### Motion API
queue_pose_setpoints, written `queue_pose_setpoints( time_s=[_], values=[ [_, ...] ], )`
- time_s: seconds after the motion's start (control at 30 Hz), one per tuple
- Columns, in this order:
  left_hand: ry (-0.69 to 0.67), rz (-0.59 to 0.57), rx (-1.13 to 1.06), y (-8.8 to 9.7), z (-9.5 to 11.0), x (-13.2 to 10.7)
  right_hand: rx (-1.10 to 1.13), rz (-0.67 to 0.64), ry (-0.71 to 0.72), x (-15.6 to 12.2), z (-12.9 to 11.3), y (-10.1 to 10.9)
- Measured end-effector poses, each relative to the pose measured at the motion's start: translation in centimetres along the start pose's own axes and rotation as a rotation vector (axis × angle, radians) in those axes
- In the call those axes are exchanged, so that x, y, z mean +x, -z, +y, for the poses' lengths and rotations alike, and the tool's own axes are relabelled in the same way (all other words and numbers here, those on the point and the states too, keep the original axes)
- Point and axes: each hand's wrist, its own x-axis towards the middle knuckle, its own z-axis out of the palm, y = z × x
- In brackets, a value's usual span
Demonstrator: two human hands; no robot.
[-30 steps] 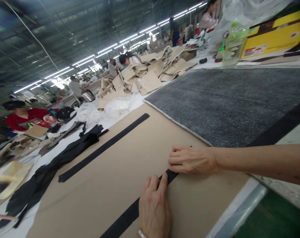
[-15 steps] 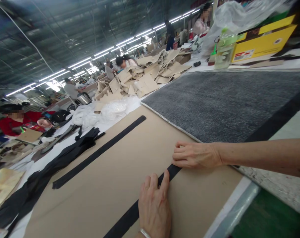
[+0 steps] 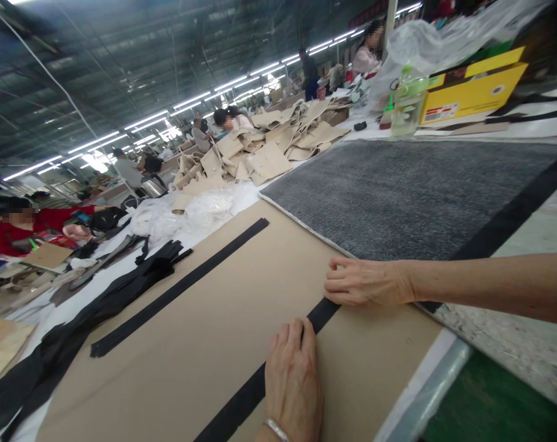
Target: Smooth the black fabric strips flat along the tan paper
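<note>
A long black strip (image 3: 323, 314) runs diagonally over a tan sheet (image 3: 204, 350) and on across a grey mat (image 3: 398, 190). My left hand (image 3: 293, 380), a bracelet at its wrist, lies flat on the strip with its fingers stretched out and together. My right hand (image 3: 368, 282) reaches in from the right and rests on the strip at the mat's near edge. Its fingers are curled and closed on the strip. A short bare stretch of strip shows between the two hands.
A second black strip (image 3: 177, 288) lies parallel further left, next to a heap of black fabric (image 3: 75, 325). Beige cut pieces (image 3: 269, 147), a plastic bottle (image 3: 405, 101) and a yellow box (image 3: 471, 92) stand behind the mat. Other people work at tables behind.
My right hand has slid a little to the right along the strip. My left hand stays flat on it, and the view has shifted slightly.
</note>
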Motion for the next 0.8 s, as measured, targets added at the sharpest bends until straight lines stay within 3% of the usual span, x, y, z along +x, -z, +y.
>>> queue_pose_setpoints(
  time_s=[0.2, 0.47, 0.8],
  values=[
    [-0.058, -0.027, 0.074, 0.1, 0.5, 0.6, -0.036, -0.003, -0.043, -0.6, -0.1, 0.2],
    [-0.005, -0.045, 0.127, -0.1, 1.2, 2.2, -0.062, -0.020, -0.101, -1.7, -0.7, 0.4],
    [-0.004, -0.017, 0.142, -0.9, 1.9, 2.2, -0.122, -0.010, -0.332, -3.2, -1.7, 0.9]
  ],
)
